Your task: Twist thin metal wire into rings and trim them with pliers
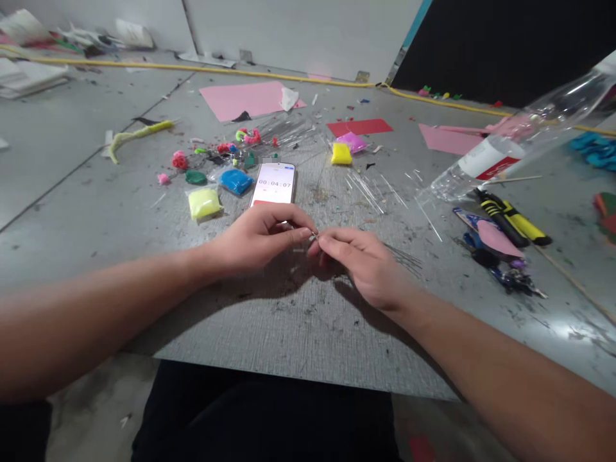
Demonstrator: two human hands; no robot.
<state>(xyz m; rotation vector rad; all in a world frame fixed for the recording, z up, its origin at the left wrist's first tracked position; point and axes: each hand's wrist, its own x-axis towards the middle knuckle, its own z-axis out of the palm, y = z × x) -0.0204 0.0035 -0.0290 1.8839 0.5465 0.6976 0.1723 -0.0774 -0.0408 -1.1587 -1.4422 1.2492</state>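
My left hand (267, 239) and my right hand (356, 260) meet over the grey table near its front edge. Each pinches a thin wire (312, 235), which shows as a small pale bit between the fingertips; most of it is hidden. Several thin dark wires (407, 258) stick out on the far side of my right hand, and I cannot tell whether it holds them or they lie on the table. Just behind my left hand lies a phone (273, 185) with a running timer on its screen.
Clay packets in light yellow (204, 203), blue (235, 181) and bright yellow (341, 154) lie around the phone. Loose clear sticks (366, 192) are scattered right of it. Yellow-black pliers (513, 221) and a tilted plastic bottle (524, 135) are at right. Pink paper (240, 99) lies behind.
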